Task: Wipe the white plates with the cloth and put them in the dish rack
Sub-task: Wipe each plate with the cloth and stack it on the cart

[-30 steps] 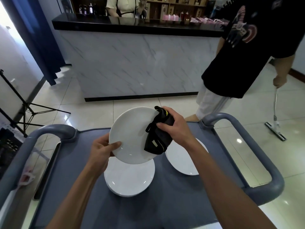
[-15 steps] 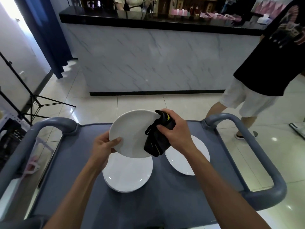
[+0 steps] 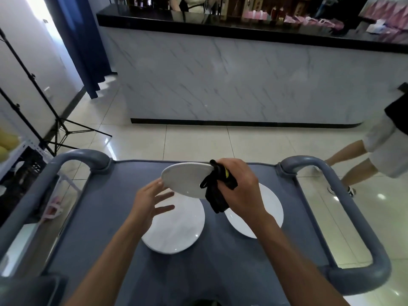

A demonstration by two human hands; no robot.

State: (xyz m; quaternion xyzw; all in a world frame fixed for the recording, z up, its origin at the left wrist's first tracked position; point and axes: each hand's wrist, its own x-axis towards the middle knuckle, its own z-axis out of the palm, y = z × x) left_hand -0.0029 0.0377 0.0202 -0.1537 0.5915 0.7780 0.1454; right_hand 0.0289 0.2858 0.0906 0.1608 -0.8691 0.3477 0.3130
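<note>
Right hand (image 3: 239,191) fingers curled around a black cloth (image 3: 217,191) with a yellow patch, pinching it over the right edge of a white plate (image 3: 185,180); that grip carries the plate, tilted, above the counter. Cloth hangs down below the fingers, its loose end in front of the plate's lower right rim. Left hand (image 3: 146,203) fingers spread and relaxed, holding nothing; thumb tip sits at the plate's left rim, can't tell if touching or just short of it. Under the left fingers, flat on the grey counter (image 3: 106,228), lies a second white plate (image 3: 176,228), maybe a stack, not clear. Below the right wrist, a third white plate (image 3: 272,208) lies flat, partly hidden by the forearm, near the second plate but apart from it. Counter is a cart top with a rounded grey handle on each side: left handle (image 3: 66,160), right handle (image 3: 344,195). Beyond the fingers: tiled floor, marble-front bar (image 3: 231,80) with a black top. Second person's legs (image 3: 353,160) at far right, black tripod (image 3: 59,127) at left.
</note>
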